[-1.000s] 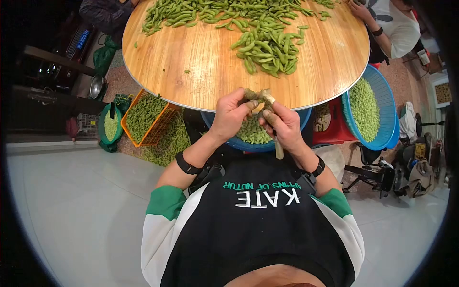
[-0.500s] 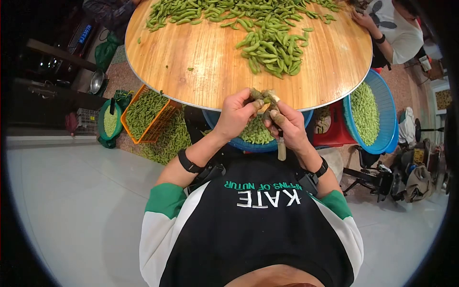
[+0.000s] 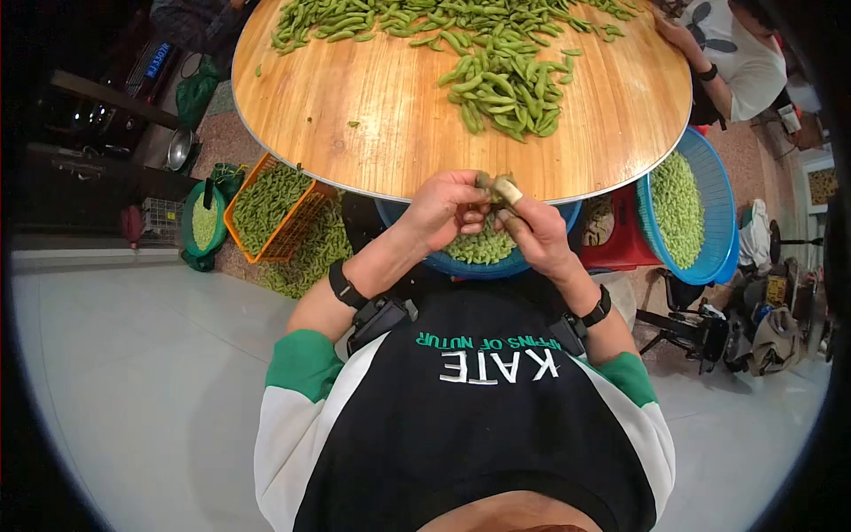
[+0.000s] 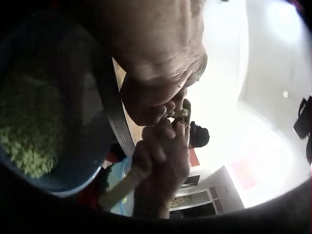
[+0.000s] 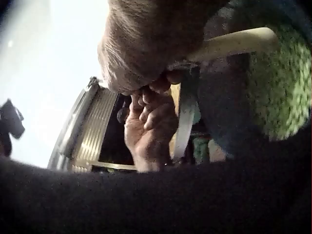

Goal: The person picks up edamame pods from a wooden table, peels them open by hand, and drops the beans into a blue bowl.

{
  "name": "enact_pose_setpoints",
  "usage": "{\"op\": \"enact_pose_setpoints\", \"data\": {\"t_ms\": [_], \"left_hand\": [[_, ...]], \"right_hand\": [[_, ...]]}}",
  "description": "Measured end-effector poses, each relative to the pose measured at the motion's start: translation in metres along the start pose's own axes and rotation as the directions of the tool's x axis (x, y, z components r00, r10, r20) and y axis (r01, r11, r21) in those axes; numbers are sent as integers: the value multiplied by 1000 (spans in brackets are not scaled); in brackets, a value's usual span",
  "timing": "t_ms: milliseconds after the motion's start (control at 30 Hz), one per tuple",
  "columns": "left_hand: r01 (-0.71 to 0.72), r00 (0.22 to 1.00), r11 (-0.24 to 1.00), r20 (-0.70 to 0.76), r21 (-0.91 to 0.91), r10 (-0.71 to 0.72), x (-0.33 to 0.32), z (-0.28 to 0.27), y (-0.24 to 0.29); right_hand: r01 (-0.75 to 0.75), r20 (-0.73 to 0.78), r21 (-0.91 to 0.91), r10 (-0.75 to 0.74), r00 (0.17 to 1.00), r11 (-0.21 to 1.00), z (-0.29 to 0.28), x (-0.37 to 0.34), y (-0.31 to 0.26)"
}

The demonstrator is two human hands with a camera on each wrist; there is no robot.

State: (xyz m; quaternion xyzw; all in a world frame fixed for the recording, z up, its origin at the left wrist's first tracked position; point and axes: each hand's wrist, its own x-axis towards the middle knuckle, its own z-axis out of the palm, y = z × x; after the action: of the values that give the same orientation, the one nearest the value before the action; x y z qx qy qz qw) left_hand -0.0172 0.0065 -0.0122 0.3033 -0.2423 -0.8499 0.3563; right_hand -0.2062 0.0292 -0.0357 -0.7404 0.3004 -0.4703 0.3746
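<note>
My left hand [image 3: 443,208] and right hand [image 3: 541,232] meet fingertip to fingertip at the table's near edge, over a blue basin [image 3: 523,259] of shelled green beans [image 3: 479,246]. My right hand grips a tool with a pale, slim handle [image 5: 239,44]; fingers hide its working end. The handle [image 4: 117,192] also sticks out below that hand in the left wrist view. A pale band [image 3: 511,191] wraps one right finger, and the fingertips look dark. At the left fingertips a small green bean pod [image 4: 184,112] is pinched, mostly covered by fingers.
Bean pods [image 3: 505,93] lie heaped on the round wooden table [image 3: 355,155]. To the left stand an orange crate [image 3: 292,226] of pods and a green basin [image 3: 202,222]. A blue basket [image 3: 709,191] of beans is on the right. Another person [image 3: 736,62] sits at the far right.
My left hand's fingers have opened somewhat and its wrist has turned. The right hand has tilted, so the pale handle no longer shows below it in the head view.
</note>
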Motion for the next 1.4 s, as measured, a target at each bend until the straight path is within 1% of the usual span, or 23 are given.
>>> {"op": "enact_pose_setpoints", "data": {"t_ms": [100, 233, 267, 300, 333, 367, 433, 467, 500, 533, 567, 600, 633, 667, 733, 867, 933, 967, 1033, 1067, 1133, 1233, 1400], "left_hand": [[56, 998, 998, -18, -26, -56, -1, 2, -3], [117, 992, 992, 44, -36, -116, -1, -1, -6], [116, 993, 993, 42, -36, -115, -1, 0, -6], [41, 997, 998, 55, 50, -44, -2, 2, -7], [-34, 997, 991, 75, 133, 24, -2, 4, -7], [-31, 997, 991, 74, 132, 22, -2, 4, -7], [7, 995, 997, 95, 78, -15, 0, 3, -4], [6, 995, 997, 97, 81, -14, 2, 5, -7], [-243, 970, 903, 71, 354, 233, 3, 10, -13], [-430, 881, 679, 113, 595, 459, 3, 12, -17], [-430, 882, 678, 115, 597, 458, 1, 10, -14], [-521, 742, 232, 301, 822, 600, -1, 9, -10], [-469, 591, -270, 526, 841, 611, -4, 8, -8], [-468, 592, -270, 525, 842, 611, -4, 8, -7], [-415, 550, -465, 622, 782, 557, -5, 8, -8], [-373, 504, -533, 648, 760, 571, -5, 6, -11], [-416, 494, -565, 698, 713, 518, -5, 7, -8], [-417, 494, -564, 699, 713, 517, -5, 8, -8], [-467, 599, -108, 404, 878, 692, -5, 13, -9], [-467, 598, -108, 403, 878, 693, -5, 14, -10], [-460, 580, -130, 408, 878, 705, -5, 16, -11], [-444, 576, -206, 454, 872, 680, -5, 13, -13], [-419, 549, -279, 486, 864, 680, -3, 11, -17]], "right_hand": [[97, 60, -140, -89, 994, 985, -8, 2, 1], [78, 28, -69, -76, 997, 995, -10, -4, -2], [-284, 95, 308, 268, 959, 908, -16, -6, -10], [-576, 279, 589, 526, 803, 567, -20, -6, -14], [-551, 297, 655, 493, 817, 517, -17, -8, -12], [-551, 298, 656, 495, 817, 515, -17, -7, -12], [-558, 342, 757, 521, 782, 341, -18, -3, -16], [-555, 339, 758, 519, 785, 344, -18, 0, -19], [-551, 331, 790, 570, 752, 268, -16, 2, -21], [-540, 327, 820, 620, 713, 189, -14, 2, -23], [-537, 325, 822, 619, 715, 190, -13, 3, -23], [-519, 339, 846, 626, 702, 123, -12, 3, -23], [-499, 357, 865, 632, 688, 55, -11, 3, -23], [-499, 358, 865, 632, 688, 53, -10, 2, -22], [-486, 393, 874, 618, 681, -19, -9, 0, -18], [-472, 333, 880, 643, 689, 51, -1, 3, -30], [-480, 224, 842, 651, 725, 246, 2, 4, -33], [-480, 223, 842, 652, 725, 246, 2, 2, -31], [-496, 152, 768, 638, 755, 404, 5, -3, -24], [-497, 153, 768, 638, 755, 405, 6, -4, -23], [-515, -42, 465, 599, 800, 720, 9, -5, -22], [-428, -175, 352, 508, 844, 832, 12, -3, -20], [-415, -130, 318, 473, 871, 852, 10, -4, -15]]}}
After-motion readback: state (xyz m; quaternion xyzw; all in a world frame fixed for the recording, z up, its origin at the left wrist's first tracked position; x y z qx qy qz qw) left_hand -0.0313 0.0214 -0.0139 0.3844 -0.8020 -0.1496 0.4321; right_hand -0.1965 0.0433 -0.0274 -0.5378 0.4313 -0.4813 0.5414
